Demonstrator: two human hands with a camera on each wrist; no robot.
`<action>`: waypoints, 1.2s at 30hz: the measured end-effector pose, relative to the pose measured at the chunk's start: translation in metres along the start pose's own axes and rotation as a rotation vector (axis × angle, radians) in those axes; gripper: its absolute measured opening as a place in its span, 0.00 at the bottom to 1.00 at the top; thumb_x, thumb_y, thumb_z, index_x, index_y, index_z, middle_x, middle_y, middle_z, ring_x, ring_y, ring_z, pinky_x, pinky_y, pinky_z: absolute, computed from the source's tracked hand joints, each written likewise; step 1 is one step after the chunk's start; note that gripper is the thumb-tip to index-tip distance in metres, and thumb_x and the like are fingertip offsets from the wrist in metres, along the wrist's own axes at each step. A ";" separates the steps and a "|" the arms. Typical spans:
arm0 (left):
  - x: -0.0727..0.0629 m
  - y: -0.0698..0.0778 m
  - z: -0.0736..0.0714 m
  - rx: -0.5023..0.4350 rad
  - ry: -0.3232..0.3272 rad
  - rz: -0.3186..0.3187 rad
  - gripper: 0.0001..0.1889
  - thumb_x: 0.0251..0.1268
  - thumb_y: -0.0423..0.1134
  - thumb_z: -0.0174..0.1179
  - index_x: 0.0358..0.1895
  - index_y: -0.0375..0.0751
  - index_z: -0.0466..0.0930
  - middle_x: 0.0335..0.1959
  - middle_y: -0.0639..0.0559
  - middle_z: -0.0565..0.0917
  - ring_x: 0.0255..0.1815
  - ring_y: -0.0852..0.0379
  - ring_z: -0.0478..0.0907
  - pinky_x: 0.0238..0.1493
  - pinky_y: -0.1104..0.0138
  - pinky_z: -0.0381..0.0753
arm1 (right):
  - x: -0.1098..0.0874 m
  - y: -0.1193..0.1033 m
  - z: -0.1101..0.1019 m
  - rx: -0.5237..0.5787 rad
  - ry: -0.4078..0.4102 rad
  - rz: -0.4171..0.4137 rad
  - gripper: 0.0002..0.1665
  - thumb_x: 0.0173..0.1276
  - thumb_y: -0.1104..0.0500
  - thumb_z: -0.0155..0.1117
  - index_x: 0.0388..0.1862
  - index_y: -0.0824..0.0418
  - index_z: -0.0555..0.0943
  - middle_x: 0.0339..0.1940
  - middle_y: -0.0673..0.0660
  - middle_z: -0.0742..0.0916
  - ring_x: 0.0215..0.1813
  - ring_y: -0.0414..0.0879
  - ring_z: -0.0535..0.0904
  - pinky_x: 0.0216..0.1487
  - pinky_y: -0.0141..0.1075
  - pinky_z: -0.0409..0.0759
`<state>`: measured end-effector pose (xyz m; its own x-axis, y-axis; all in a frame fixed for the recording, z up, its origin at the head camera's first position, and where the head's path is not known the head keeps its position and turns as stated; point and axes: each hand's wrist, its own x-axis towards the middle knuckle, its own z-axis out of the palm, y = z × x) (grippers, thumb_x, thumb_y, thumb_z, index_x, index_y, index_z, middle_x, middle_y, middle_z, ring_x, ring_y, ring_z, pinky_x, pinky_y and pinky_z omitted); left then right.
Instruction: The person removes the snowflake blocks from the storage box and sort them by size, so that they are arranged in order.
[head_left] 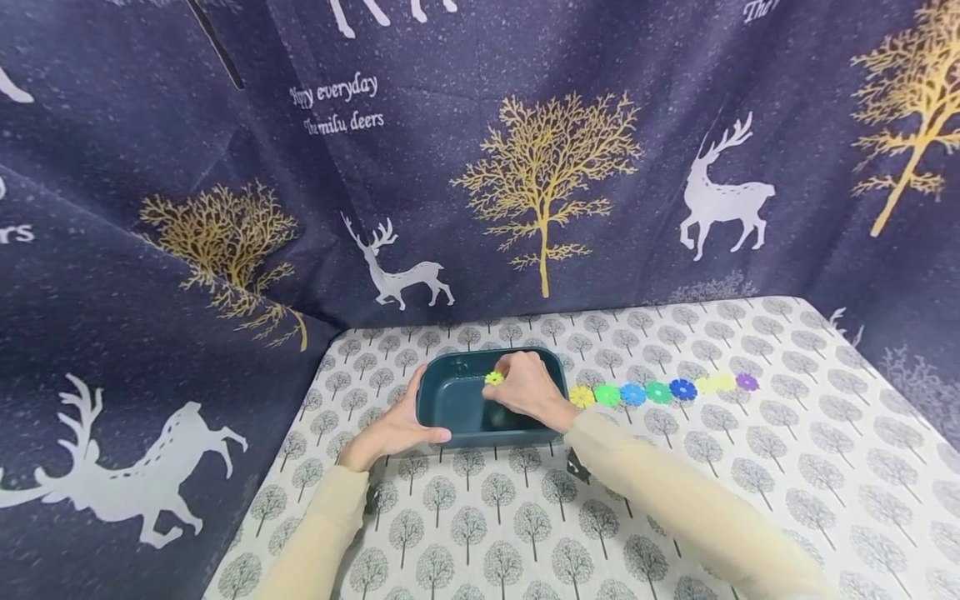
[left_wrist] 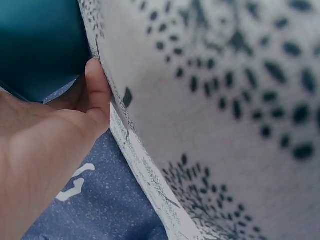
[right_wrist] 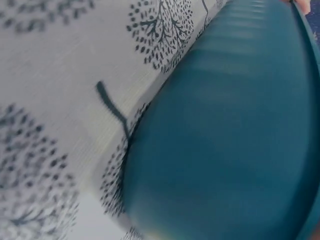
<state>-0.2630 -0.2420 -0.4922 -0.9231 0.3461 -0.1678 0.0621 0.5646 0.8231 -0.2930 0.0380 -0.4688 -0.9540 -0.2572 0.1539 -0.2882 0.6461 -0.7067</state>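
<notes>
A dark teal rectangular tub (head_left: 487, 438) stands on the table, its outer wall (right_wrist: 220, 125) filling much of the right wrist view. My left hand (head_left: 397, 427) holds the tub's left end, the thumb at the front corner and the fingers along the left side. In the left wrist view, that hand (left_wrist: 55, 135) shows close against the tub (left_wrist: 40, 45). Over the tub, my right hand (head_left: 527, 387) pinches a small yellow-green snowflake disc (head_left: 494, 378) between thumb and fingers. Whatever lies beneath this hand in the tub is hidden.
Right of the tub, a row of snowflake discs runs rightward: a yellow disc (head_left: 582, 396), a green disc (head_left: 607, 395), several more, and a purple disc (head_left: 747, 382) at the end. A tree-patterned cloth (head_left: 525, 525) covers the table. Behind hangs a navy deer-print curtain (head_left: 480, 192).
</notes>
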 end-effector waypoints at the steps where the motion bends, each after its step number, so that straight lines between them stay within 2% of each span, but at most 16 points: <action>1: 0.000 0.000 0.000 0.007 0.002 -0.003 0.77 0.56 0.50 0.84 0.91 0.50 0.23 0.90 0.27 0.52 0.88 0.25 0.56 0.87 0.31 0.57 | -0.002 0.001 -0.002 -0.006 0.011 -0.006 0.25 0.60 0.53 0.77 0.51 0.67 0.91 0.48 0.65 0.95 0.42 0.51 0.91 0.52 0.50 0.92; 9: 0.004 0.002 0.001 0.060 0.008 -0.044 0.78 0.54 0.55 0.85 0.91 0.53 0.24 0.90 0.26 0.49 0.88 0.22 0.54 0.85 0.29 0.59 | -0.018 0.011 -0.024 -0.020 0.047 -0.017 0.23 0.61 0.55 0.76 0.51 0.67 0.91 0.38 0.60 0.95 0.32 0.44 0.86 0.47 0.46 0.92; 15: 0.004 0.003 0.001 0.056 0.005 -0.032 0.78 0.53 0.54 0.84 0.91 0.52 0.24 0.89 0.24 0.52 0.88 0.22 0.54 0.85 0.29 0.58 | -0.029 0.022 -0.041 0.008 0.064 0.034 0.23 0.62 0.55 0.76 0.53 0.66 0.91 0.31 0.56 0.92 0.25 0.41 0.80 0.47 0.43 0.89; 18: 0.002 0.001 0.000 0.062 0.006 -0.032 0.78 0.53 0.53 0.84 0.91 0.52 0.24 0.89 0.23 0.52 0.87 0.21 0.55 0.85 0.28 0.59 | -0.035 0.024 -0.048 0.052 0.065 0.058 0.24 0.63 0.55 0.75 0.55 0.66 0.90 0.28 0.54 0.90 0.25 0.42 0.78 0.39 0.39 0.84; 24: 0.000 0.000 0.001 0.062 -0.005 -0.012 0.78 0.54 0.53 0.84 0.90 0.50 0.23 0.89 0.24 0.51 0.87 0.20 0.54 0.85 0.28 0.58 | -0.041 0.032 -0.063 0.075 0.142 0.011 0.17 0.61 0.58 0.75 0.47 0.66 0.92 0.23 0.53 0.88 0.24 0.42 0.77 0.36 0.34 0.82; 27: 0.000 0.000 0.001 0.043 -0.010 0.000 0.79 0.54 0.54 0.84 0.90 0.50 0.22 0.89 0.24 0.51 0.87 0.21 0.55 0.84 0.28 0.59 | -0.044 0.037 -0.074 0.064 0.177 0.024 0.17 0.60 0.57 0.76 0.45 0.66 0.92 0.23 0.54 0.88 0.24 0.42 0.78 0.33 0.34 0.80; 31: 0.000 0.000 0.000 0.039 -0.007 0.011 0.78 0.54 0.54 0.84 0.90 0.49 0.22 0.89 0.24 0.52 0.87 0.20 0.55 0.84 0.28 0.60 | -0.047 0.043 -0.091 0.040 0.197 0.063 0.21 0.60 0.55 0.78 0.48 0.68 0.91 0.27 0.54 0.89 0.27 0.43 0.79 0.32 0.32 0.79; 36: 0.000 0.000 0.000 0.050 -0.008 0.013 0.78 0.55 0.53 0.84 0.90 0.50 0.22 0.90 0.25 0.48 0.88 0.20 0.53 0.84 0.27 0.58 | -0.051 0.054 -0.111 0.012 0.250 0.055 0.22 0.62 0.56 0.78 0.50 0.70 0.91 0.30 0.58 0.91 0.29 0.45 0.82 0.36 0.34 0.82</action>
<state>-0.2625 -0.2418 -0.4920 -0.9189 0.3595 -0.1623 0.0927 0.5969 0.7970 -0.2686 0.1658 -0.4378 -0.9594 -0.0347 0.2799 -0.2354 0.6453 -0.7268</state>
